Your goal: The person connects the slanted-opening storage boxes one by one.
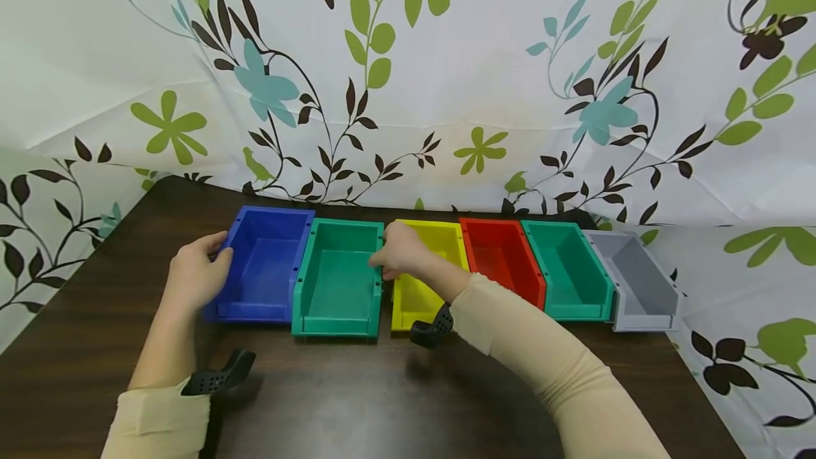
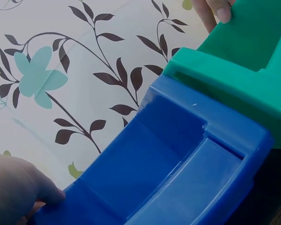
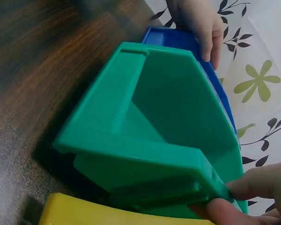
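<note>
On the left of a row, a blue storage bin (image 1: 266,268) has my left hand (image 1: 197,271) at its outer side wall, thumb and fingers at the rim. A green storage bin (image 1: 339,278) stands right beside it, their walls side by side. My right hand (image 1: 403,252) pinches the green bin's right wall between thumb and fingers, reaching across the yellow bin (image 1: 417,296). The right wrist view shows that grip at the rear corner of the green bin (image 3: 131,154). Both bins have nothing inside.
Right of the yellow bin stand a red bin (image 1: 500,261), a second green bin (image 1: 567,271) and a grey bin (image 1: 634,282). All rest along the back of a dark wooden table (image 1: 319,395), with a leaf-patterned cloth (image 1: 446,91) hanging behind.
</note>
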The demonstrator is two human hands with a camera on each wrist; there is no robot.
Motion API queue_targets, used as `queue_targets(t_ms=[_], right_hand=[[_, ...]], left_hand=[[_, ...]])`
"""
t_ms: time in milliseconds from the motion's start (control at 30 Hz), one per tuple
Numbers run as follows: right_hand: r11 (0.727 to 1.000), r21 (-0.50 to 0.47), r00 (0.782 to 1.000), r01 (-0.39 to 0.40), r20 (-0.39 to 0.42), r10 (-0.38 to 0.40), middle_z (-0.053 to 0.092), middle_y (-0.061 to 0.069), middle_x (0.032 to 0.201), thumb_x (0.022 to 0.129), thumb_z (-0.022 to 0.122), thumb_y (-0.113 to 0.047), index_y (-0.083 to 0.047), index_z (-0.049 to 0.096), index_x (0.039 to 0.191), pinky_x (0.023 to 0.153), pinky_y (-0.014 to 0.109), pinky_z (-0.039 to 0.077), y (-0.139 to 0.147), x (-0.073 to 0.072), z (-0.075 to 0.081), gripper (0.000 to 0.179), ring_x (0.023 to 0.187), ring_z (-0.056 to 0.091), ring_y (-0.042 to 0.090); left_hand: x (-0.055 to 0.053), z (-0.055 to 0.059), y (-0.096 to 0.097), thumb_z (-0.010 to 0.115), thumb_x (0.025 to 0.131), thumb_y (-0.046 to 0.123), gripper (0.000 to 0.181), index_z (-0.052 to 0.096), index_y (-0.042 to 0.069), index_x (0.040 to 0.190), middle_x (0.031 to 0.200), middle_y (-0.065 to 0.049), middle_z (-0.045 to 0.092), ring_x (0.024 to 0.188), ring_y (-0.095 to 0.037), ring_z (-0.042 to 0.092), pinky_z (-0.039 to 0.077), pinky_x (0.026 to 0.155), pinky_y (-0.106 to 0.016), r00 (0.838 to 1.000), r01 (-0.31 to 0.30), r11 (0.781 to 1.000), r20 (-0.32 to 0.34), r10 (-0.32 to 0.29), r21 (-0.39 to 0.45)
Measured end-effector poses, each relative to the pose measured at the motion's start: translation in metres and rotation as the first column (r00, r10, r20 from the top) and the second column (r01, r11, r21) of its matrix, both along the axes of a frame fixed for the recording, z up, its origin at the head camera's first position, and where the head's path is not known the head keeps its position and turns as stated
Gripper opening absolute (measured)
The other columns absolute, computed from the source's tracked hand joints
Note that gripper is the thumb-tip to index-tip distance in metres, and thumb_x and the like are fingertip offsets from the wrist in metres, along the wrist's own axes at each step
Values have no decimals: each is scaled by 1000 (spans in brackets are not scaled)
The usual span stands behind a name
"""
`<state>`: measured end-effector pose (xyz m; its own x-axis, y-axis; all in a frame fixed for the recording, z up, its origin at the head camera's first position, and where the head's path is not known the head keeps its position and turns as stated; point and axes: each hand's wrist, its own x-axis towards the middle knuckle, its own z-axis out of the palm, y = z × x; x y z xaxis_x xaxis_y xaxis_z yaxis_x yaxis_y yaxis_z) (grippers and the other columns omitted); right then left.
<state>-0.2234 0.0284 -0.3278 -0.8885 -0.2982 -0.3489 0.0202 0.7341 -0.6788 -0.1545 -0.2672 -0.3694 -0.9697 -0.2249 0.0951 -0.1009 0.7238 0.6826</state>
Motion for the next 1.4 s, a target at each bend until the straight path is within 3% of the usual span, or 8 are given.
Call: queue_targets(t_ms=[133, 300, 400, 467, 767, 1067, 1400], right_hand=[[999, 13, 999, 38, -29, -38, 58, 17, 81, 82, 65, -3, 9, 58, 102, 51, 27, 56, -3, 0, 1, 24, 51, 64, 21], [994, -75, 997, 77, -7, -78, 60, 23, 110, 85, 62, -4, 10, 45, 133, 52, 26, 56, 0, 0, 0, 52, 49, 58, 16], [985, -140, 995, 104, 16, -103, 54, 25, 126, 86, 60, -3, 8, 36, 141, 53, 27, 56, 5, 1, 0, 62, 51, 57, 16], [976, -177, 992, 123, 23, -121, 54, 25, 128, 86, 60, -3, 7, 37, 141, 55, 28, 57, 8, 0, 2, 61, 54, 61, 16], [959, -220, 984, 180, 50, -173, 67, 20, 105, 87, 61, -5, 3, 41, 140, 62, 32, 59, 19, -7, 7, 58, 66, 68, 21], [965, -207, 986, 164, 58, -155, 70, 19, 93, 85, 62, -4, 2, 45, 138, 61, 32, 58, 16, -11, 4, 56, 62, 69, 19], [967, -201, 987, 160, 67, -149, 68, 17, 84, 85, 62, -4, 3, 45, 137, 60, 33, 58, 13, -11, 5, 56, 57, 64, 17]], left_hand=[[-1, 0, -1, 40, 97, 15, 46, 43, -11, 135, 128, -37, 49, 119, -53, 46, 39, 93, -64, 1000, -1, 1000, 1, 1, 15], [-1, -2, -2, 39, 97, 14, 46, 43, -11, 135, 129, -37, 48, 120, -53, 45, 39, 94, -64, 1000, -6, 1000, 10, 5, 30], [0, -1, -2, 40, 97, 14, 45, 43, -11, 135, 128, -37, 49, 119, -53, 46, 39, 94, -64, 1000, -6, 999, 11, 5, 33], [0, -2, -3, 40, 97, 14, 45, 43, -12, 134, 127, -37, 50, 118, -52, 47, 40, 94, -63, 1000, -3, 999, 7, 3, 33], [4, 2, -7, 43, 95, 13, 45, 46, -13, 131, 121, -37, 54, 109, -49, 53, 44, 88, -60, 1000, 19, 999, -1, -19, 37], [5, 5, -6, 46, 94, 11, 43, 48, -13, 129, 115, -36, 57, 102, -46, 56, 47, 80, -54, 1000, 21, 998, -11, -20, 57], [4, 4, -9, 46, 93, 11, 43, 48, -13, 128, 116, -35, 57, 106, -46, 54, 45, 84, -55, 1000, 27, 997, -11, -26, 75]])
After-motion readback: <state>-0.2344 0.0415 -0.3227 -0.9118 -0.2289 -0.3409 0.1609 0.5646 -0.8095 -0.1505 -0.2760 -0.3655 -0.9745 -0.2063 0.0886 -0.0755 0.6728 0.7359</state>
